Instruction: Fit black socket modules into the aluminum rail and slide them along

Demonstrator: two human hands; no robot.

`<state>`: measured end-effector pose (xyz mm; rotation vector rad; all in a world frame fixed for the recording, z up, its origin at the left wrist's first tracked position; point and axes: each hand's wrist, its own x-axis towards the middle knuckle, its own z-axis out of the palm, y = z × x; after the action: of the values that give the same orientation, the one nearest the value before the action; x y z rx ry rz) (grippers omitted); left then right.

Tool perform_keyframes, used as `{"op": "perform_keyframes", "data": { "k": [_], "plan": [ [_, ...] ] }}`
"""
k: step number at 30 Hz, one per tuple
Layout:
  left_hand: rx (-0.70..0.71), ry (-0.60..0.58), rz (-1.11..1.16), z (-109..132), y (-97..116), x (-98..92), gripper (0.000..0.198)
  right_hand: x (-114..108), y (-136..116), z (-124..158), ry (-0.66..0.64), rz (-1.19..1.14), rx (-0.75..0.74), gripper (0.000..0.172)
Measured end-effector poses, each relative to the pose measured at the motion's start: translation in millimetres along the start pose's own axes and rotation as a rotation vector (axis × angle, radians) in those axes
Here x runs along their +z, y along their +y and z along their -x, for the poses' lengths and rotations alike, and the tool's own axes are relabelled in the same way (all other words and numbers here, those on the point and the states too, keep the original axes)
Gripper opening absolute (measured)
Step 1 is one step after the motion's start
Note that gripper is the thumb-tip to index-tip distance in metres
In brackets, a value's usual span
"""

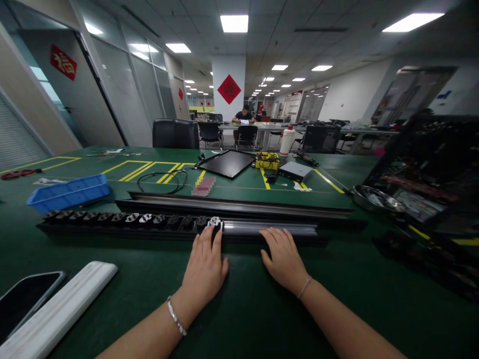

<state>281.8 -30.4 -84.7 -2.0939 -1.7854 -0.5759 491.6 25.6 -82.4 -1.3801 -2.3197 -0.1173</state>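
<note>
Across the green table lies a long black metal rail [269,228] with a row of black socket modules [159,220] seated in its left part. At the right end of that row sits a lighter, silvery-white socket module [214,221]. My left hand [205,262] has its fingertips at this module, fingers extended and thumb apart. On the bare right stretch of the rail, my right hand [282,254] rests its fingertips along the near edge, with the thumb spread. Neither hand is wrapped round anything. A second long dark rail [239,203] lies parallel just behind.
A blue bin [69,193] stands at left; a phone [26,304] and white bar [63,309] lie nearer. Behind are a cable [161,182], flat black panel [226,163], yellow box [267,160] and grey box [295,171]. A metal bowl [376,198] is right. A person [244,115] sits far off.
</note>
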Motion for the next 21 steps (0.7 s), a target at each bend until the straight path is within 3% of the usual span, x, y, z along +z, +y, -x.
{"op": "perform_keyframes", "data": {
  "k": [5,11,21],
  "plan": [
    [-0.057,0.01,-0.02,1.7,-2.5,0.8,0.055,-1.8,-4.1,0.1,0.01,-0.024,0.015,0.036],
    [-0.027,-0.022,-0.109,4.5,-2.0,3.9,0.059,0.8,-4.0,3.4,0.05,-0.014,0.03,0.037],
    [-0.03,-0.11,-0.124,-4.3,-2.8,-7.4,0.059,-2.2,2.2,5.5,-0.033,0.065,-0.047,0.044]
  ]
}}
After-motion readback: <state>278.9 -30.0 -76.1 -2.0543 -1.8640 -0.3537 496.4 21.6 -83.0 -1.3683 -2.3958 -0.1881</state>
